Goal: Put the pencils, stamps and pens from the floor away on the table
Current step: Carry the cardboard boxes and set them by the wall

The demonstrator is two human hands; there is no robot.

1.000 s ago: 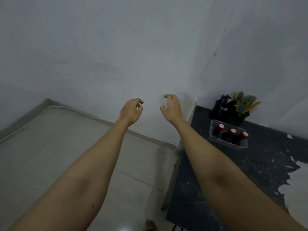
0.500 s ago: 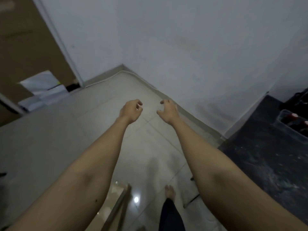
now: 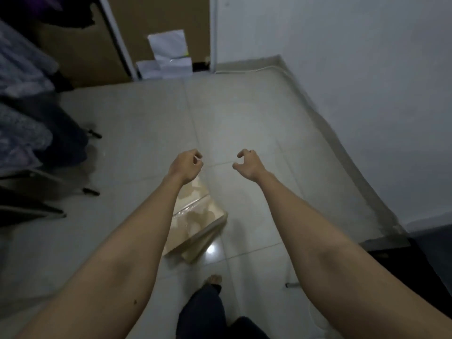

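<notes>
View swung left since earlier — counter gone, doorway ahead. Left hand [image 3: 186,166] and right hand [image 3: 248,163] hover, fingers loosely curled, grasping nothing — cardboard box [image 3: 195,223] below them.

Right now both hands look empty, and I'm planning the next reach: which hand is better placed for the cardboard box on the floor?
Left, probably. The left hand hangs over the far end of the cardboard box; the right hand is over bare floor tiles.

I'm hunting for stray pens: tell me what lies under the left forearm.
Under the left forearm a tan cardboard box lies on the tiled floor, its left part covered by the arm. No pen shows there; whatever lies beneath the arm is hidden.
</notes>
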